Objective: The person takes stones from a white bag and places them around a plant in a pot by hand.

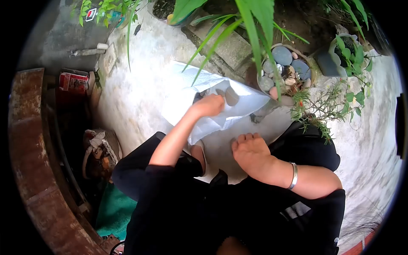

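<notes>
A white plastic sack (250,98) lies on the concrete with its mouth toward me. Inside it several grey stones (231,97) show. My left hand (210,106) is at the mouth of the sack beside the stones, its fingers curled closed; what they hold, if anything, is hidden. My right hand (251,156), with a silver bangle on the wrist, hovers in front of my body, apart from the sack. Its fingers are bent inward, and the palm side is out of sight.
A round pot (313,72) filled with smooth pebbles stands just beyond the sack. Right of it are a flowering plant (312,108) and a grey planter (329,61). Long green leaves (255,34) hang into view. At left are a rusty brown ledge (38,157) and a worn bag (100,153).
</notes>
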Tool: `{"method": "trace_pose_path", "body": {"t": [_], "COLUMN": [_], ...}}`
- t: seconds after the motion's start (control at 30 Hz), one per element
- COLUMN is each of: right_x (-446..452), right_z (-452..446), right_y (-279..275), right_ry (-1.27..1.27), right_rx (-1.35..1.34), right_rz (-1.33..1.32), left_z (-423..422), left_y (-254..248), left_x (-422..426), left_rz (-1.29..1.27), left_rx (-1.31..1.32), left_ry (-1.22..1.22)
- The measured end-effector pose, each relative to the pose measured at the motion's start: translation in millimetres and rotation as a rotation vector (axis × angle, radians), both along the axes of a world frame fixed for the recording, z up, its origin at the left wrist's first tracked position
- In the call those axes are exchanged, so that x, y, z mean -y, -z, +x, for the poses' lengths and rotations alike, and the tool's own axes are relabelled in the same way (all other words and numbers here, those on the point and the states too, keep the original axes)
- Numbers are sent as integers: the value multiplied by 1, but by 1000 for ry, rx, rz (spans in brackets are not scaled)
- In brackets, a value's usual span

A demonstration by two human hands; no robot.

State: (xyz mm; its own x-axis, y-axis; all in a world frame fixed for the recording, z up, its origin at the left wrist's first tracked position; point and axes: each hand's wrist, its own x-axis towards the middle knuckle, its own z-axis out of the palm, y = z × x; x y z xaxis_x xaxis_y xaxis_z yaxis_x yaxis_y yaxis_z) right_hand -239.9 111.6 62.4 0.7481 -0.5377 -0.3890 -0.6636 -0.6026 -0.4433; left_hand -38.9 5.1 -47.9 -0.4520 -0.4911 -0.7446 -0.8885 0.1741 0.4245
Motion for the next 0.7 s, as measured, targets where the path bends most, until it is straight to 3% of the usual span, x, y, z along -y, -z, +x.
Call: {"method": "trace_pose_path", "body": {"t": [0.03, 0.07, 0.13, 0.17, 0.23, 0.33, 0.47, 0.57, 0.7], "right_x": [0, 0, 0, 1, 2, 1, -4, -2, 0], "right_z": [1, 2, 4, 6, 5, 5, 11, 9, 8], "right_y": [0, -1, -1, -1, 0, -1, 4, 0, -4], "right_ry": [-7, 0, 8, -1, -1, 28, 34, 21, 0], "right_rx": [-1, 0, -7, -23, -46, -9, -31, -26, -61], "right_rz": [-1, 1, 4, 17, 30, -4, -19, 6, -28], "left_z": [12, 13, 8, 8, 4, -2, -2, 7, 9], "left_y": [45, 72, 105, 113, 119, 109, 133, 151, 147], "left_x": [-12, -15, -19, -22, -25, -24, -33, -37, -39], "left_rz": [-209, -210, -339, -338, -326, -224, -375, -476, -368], "left_rx": [91, 90, 307, 300, 290, 325, 425, 362, 237], "left_ry": [36, 33, -401, -403, -692, -681, -803, -789, -876]}}
